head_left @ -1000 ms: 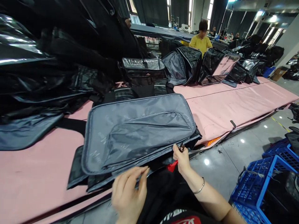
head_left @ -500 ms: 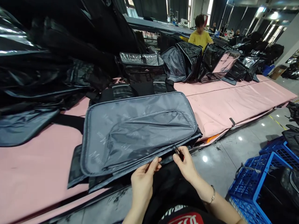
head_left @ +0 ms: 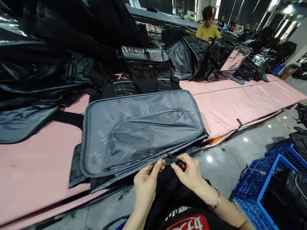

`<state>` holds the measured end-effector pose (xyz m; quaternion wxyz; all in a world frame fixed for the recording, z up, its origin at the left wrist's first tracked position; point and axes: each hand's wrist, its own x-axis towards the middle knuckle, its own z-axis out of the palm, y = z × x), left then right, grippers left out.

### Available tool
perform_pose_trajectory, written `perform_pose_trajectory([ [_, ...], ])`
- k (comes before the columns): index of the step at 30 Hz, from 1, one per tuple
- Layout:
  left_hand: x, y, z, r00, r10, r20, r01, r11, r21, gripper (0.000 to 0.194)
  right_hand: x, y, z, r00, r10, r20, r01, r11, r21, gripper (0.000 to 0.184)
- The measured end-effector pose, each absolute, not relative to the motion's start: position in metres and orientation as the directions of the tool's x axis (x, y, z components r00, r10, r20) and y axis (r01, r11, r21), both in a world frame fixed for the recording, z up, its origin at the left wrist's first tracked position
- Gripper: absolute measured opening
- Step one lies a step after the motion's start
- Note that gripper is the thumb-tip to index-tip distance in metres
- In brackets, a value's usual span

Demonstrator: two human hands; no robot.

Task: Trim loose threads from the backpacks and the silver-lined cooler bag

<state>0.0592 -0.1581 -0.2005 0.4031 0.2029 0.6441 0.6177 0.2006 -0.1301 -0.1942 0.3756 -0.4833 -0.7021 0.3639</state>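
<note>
A grey-lined black bag lies opened out on the pink-covered table, its lining facing up. My left hand pinches the bag's near edge between thumb and fingers. In my right hand is a pair of small black thread snips with a bit of red at the handle. Their blades point left, close to my left fingertips at the bag's edge. Whether a thread lies between the blades is too small to tell.
The pink-covered table runs off to the right. Several black bags, among them a silver-lined one, stand along its far side. Dark bags pile up at left. Blue crates sit on the floor at right. A person in yellow works beyond.
My right hand has turned the snips leftward and brought their blades to my left fingertips. My left hand keeps its pinch on the bag's edge. The view has shifted slightly.
</note>
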Motion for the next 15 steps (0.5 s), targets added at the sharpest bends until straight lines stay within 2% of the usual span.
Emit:
perform_pose_trajectory([
  [15,0.0601,-0.1581,-0.1967,-0.590,0.752,-0.294,-0.251,0.175,0.952,0.037,0.1996,-0.1264,-0.1946,-0.278,0.936,0.214,0.428,0.320,-0.845,0.019],
])
